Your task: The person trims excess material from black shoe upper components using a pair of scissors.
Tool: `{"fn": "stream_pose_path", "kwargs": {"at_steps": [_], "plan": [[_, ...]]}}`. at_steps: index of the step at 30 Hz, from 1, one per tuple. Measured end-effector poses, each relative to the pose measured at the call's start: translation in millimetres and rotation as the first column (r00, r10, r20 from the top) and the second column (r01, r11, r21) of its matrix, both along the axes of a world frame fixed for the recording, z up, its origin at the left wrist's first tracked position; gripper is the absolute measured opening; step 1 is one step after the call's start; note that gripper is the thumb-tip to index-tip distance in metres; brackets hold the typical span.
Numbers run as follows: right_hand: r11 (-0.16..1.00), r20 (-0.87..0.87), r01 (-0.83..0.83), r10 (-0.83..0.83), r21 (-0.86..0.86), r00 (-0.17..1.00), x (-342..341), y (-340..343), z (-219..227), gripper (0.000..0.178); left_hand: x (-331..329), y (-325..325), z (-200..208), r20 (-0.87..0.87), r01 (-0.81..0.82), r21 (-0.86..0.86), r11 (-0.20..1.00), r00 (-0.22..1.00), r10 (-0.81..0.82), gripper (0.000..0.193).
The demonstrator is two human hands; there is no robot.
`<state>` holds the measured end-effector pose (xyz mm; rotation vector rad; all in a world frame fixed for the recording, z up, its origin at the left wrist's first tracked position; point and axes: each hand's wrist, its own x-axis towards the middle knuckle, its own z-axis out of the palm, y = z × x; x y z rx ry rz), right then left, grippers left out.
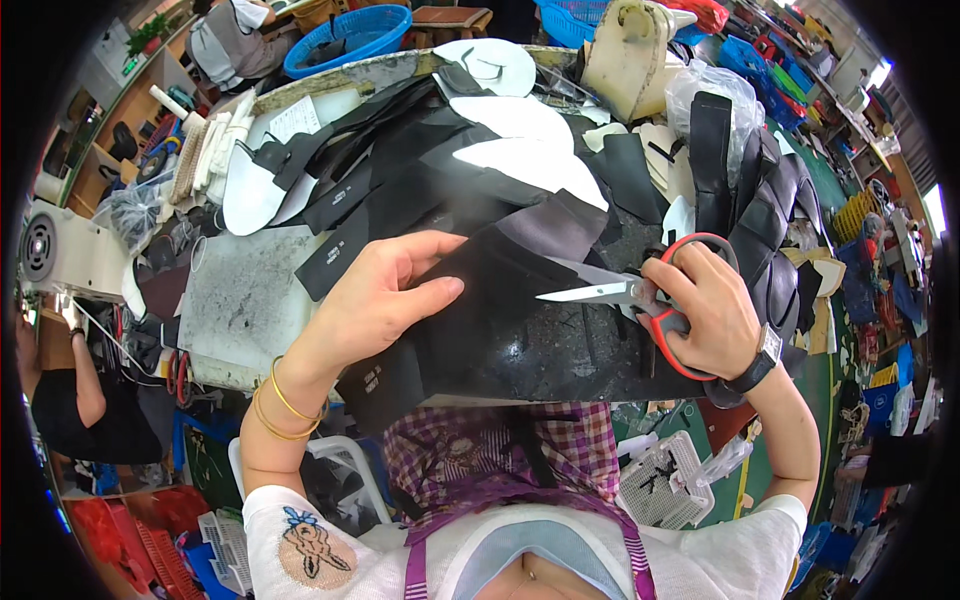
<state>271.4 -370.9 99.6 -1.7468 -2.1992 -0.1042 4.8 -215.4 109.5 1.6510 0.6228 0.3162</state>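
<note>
My right hand (712, 305) is closed through the red-and-grey handles of a pair of scissors (600, 291). Their blades point left and stand apart over the dark worktop. Across from them, my left hand (385, 295) has its thumb and forefinger spread, with the thumb tip on a black sheet piece (480, 270). Its other fingers are partly hidden. Beneath my left wrist, another black piece (380, 385) with small white marks hangs at the near edge of the table.
Black and white cut pieces (525, 160) pile up beyond my hands. A grey board (245, 295) lies to the left. Folded black parts (770, 210) and a yellowed plastic container (632, 60) stand right and back. Another person's arm (88, 385) shows at far left.
</note>
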Motion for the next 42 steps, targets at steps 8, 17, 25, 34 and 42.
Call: {"fn": "stream_pose_path", "kwargs": {"at_steps": [8,17,25,34,42], "plan": [[0.998,-0.021,-0.051,0.051,0.024,0.998,-2,-11,1,0.048,-2,-21,-3,0.133,0.015,-0.19,0.982,0.991,0.011,0.035],[0.988,0.131,-0.042,0.023,0.149,0.991,-5,-17,6,0.052,8,-34,6,0.094,0.057,-0.189,0.98,0.995,-0.04,0.034],[0.979,0.053,-0.035,0.024,0.201,0.998,-15,-1,5,0.044,15,-35,4,0.109,0.038,-0.152,0.988,0.994,-0.022,0.032],[0.999,-0.171,0.009,0.0,0.053,0.985,-26,-5,-8,0.039,22,-34,-7,0.12,0.016,-0.1,0.995,0.993,-0.003,0.033],[0.959,-0.937,-0.017,-0.274,-0.284,0.217,-31,21,-9,0.024,41,-49,-30,0.429,0.212,-0.307,0.928,0.901,-0.064,0.064]]}}
